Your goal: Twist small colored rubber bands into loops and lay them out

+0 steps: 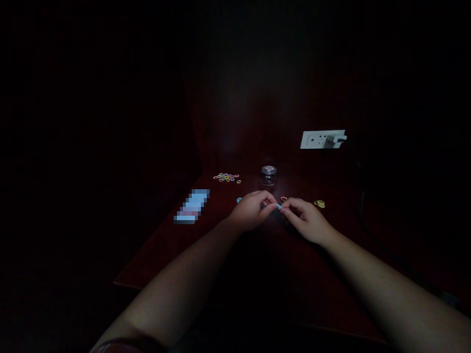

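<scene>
Left hand (250, 211) and right hand (308, 220) are pinching a blue band (278, 206) over the counter (165, 255), likely light, soft, stretchy and best held at opposite ends.

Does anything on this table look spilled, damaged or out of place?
Nothing looks spilled or damaged; the lidded jar stands upright. One yellow ring lies slightly apart from the mixed-colour rings. The surroundings are too dark to judge.

Dark red table (158, 255); multicoloured small rings (226, 177) in pink, yellow and blue; yellow bands (320, 204); light-blue band (278, 206); white wall socket (312, 140); pixelated pale-blue rectangle (192, 207).
</scene>
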`<move>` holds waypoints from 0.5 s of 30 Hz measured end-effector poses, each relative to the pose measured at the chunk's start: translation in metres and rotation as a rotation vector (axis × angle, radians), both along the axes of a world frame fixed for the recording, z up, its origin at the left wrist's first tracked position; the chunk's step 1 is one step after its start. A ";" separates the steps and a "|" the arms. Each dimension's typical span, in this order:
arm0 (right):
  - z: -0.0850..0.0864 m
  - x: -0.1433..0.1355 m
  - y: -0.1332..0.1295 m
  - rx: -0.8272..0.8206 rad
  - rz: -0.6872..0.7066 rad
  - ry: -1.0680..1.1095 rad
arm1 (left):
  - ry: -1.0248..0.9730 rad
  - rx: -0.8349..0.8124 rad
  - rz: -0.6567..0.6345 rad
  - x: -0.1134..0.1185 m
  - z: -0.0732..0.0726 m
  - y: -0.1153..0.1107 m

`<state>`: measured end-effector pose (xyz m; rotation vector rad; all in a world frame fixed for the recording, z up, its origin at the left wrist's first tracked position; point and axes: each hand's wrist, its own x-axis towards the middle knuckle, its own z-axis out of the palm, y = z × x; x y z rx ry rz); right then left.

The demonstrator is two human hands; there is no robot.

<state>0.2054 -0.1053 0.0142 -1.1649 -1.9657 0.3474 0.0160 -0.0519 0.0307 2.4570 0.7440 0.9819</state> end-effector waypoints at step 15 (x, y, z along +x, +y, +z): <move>0.005 -0.003 -0.003 0.041 -0.065 -0.017 | -0.003 -0.010 -0.005 0.001 -0.004 -0.003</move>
